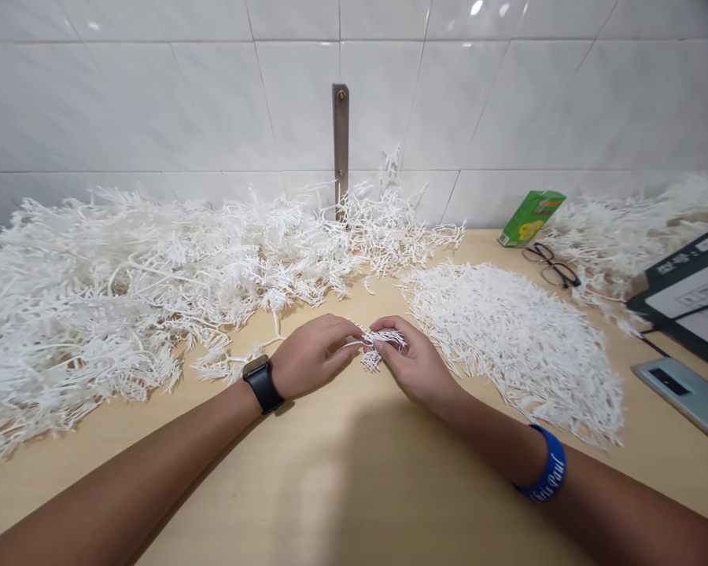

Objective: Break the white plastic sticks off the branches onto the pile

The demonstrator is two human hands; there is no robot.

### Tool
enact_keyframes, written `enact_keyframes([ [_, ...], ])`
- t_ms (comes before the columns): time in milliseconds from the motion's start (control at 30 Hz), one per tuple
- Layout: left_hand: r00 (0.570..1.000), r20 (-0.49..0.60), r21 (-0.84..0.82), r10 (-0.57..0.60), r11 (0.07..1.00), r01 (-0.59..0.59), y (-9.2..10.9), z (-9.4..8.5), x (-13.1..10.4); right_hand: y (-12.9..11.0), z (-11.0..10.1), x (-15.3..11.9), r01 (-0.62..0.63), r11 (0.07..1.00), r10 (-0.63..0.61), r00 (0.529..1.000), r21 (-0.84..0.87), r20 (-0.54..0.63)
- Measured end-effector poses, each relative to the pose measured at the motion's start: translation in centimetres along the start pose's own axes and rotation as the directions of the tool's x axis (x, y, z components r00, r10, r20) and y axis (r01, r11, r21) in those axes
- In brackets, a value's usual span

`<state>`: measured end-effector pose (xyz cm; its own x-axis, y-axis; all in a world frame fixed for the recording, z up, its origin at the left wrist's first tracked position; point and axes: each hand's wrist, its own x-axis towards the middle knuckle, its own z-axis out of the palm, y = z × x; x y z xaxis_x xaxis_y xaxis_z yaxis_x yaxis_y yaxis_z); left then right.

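A white branched plastic piece (385, 338) with many thin prongs is held between my two hands, low over the table. My left hand (311, 355) pinches its stem between thumb and fingers. On the other side, my right hand (418, 363) has its thumb and fingers closed around the bunched prongs. Exactly where the fingers meet the prongs is partly hidden. To the left spreads a big tangled heap of white branched plastic pieces (171, 275). Just beyond my right hand lies a flatter pile of short loose white plastic bits (513, 338).
A green box (532, 218) and black-framed glasses (551, 266) sit at the back right. Nearer on the right are a dark case with a white label (693, 295) and a phone (687, 397). A metal bracket (341, 141) is fixed to the tiled wall behind the table (330, 479).
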<state>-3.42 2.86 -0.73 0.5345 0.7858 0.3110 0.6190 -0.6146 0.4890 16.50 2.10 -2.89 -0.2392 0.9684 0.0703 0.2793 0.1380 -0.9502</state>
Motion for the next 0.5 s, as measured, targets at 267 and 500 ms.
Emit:
enact_keyframes([
  [267, 0.962, 0.058, -0.328, -0.265, 0.905, 0.269, 0.38, 0.05, 0.12, -0.03, 0.18, 0.22, 0.005, 0.994, -0.007, 1.0, 0.11, 0.018],
  [500, 0.972, 0.081, -0.422, -0.22, 0.876, 0.233, 0.1, -0.1, 0.23, 0.23, 0.27, 0.57, -0.041, 0.959, 0.028, 0.998, 0.28, 0.049],
])
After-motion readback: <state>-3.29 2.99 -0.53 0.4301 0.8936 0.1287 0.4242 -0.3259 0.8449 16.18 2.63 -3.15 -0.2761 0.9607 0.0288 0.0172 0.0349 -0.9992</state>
